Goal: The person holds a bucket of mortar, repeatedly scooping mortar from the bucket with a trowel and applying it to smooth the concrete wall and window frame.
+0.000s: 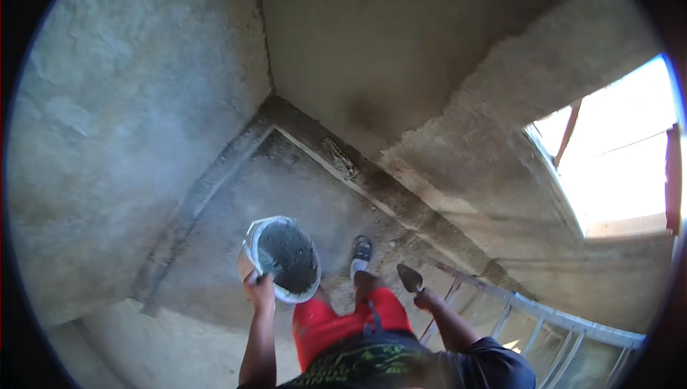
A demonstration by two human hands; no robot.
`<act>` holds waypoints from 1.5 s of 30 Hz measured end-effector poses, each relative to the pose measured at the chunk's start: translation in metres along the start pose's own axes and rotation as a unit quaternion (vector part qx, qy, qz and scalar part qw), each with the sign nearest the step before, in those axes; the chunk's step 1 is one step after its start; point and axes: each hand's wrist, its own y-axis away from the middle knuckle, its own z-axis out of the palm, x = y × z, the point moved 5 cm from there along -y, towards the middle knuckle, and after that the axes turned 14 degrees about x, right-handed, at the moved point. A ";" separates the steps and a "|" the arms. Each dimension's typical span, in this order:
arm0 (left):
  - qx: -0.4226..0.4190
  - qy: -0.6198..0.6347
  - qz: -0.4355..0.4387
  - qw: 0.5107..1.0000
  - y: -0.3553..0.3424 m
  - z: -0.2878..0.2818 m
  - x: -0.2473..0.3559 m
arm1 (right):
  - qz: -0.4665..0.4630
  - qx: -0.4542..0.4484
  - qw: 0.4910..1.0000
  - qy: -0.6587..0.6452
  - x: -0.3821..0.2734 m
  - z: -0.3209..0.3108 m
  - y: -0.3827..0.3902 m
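My left hand (259,285) is closed on the side of a white bucket (313,293), holding it up in front of my left leg. Wet grey mortar (288,254) fills much of the bucket, its surface uneven. Out to the right, my right hand (428,300) grips the handle of a pointed trowel (410,278). The trowel's dark blade points away from me, well apart from the bucket, and I cannot make out whether mortar clings to it.
A metal ladder (547,312) stands at my right. Rough walls meet in a corner ahead, the far one partly covered in darker plaster (372,45). A ledge runs along their foot, with a mortar lump (340,160) on it. A bright window (615,153) opens at right.
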 end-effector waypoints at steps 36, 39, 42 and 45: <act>0.124 0.035 0.133 0.983 0.082 -0.013 0.218 | 0.156 -0.003 0.850 -0.503 0.068 0.072 -0.057; 0.129 0.054 0.119 0.983 0.089 -0.003 0.233 | 0.116 -0.004 0.869 -0.481 0.067 0.022 -0.075; 0.131 0.100 0.104 0.981 0.092 0.014 0.239 | 0.113 -0.008 0.874 -0.472 0.074 -0.007 -0.105; 0.117 0.124 0.115 0.979 0.082 0.018 0.244 | 0.119 -0.022 0.877 -0.465 0.076 -0.022 -0.135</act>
